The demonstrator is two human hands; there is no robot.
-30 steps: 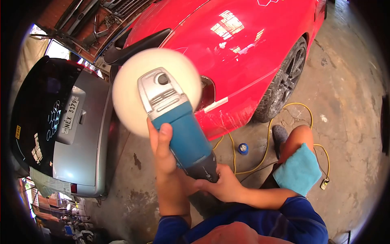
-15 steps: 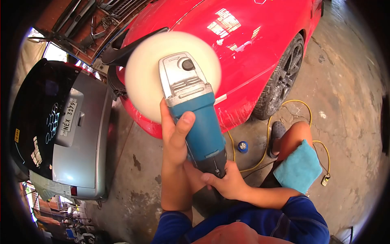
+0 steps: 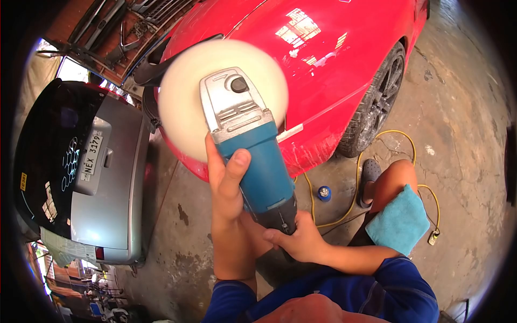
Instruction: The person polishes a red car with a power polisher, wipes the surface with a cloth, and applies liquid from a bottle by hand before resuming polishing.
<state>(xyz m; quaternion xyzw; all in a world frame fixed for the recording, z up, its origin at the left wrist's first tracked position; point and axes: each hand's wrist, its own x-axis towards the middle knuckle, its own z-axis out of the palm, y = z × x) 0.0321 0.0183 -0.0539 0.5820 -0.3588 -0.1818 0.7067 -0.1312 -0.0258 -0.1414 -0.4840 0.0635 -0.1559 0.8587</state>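
A blue and silver power polisher point(image 3: 258, 167) with a round cream pad point(image 3: 177, 102) is held up in front of a red car point(image 3: 323, 70). My left hand point(image 3: 229, 180) is wrapped round the body just below the metal head, thumb on the near side. At the black rear end of the tool, my right hand point(image 3: 301, 237) is closed round the handle. The pad overlaps the car's front corner in the view; whether it touches the paint cannot be made out. A teal cloth point(image 3: 398, 220) lies over my right knee.
A silver car point(image 3: 102, 188) stands at the left. On the concrete floor lie a yellow cord point(image 3: 356, 183) with its connector point(image 3: 433, 237) and a small blue container point(image 3: 323, 193). The red car's wheel point(image 3: 377, 99) is at the right. Metal parts point(image 3: 118, 37) fill a rack at the upper left.
The polisher, with both hands on it, has shifted slightly to the left. Its pad has moved a little left and up over the red car's front corner.
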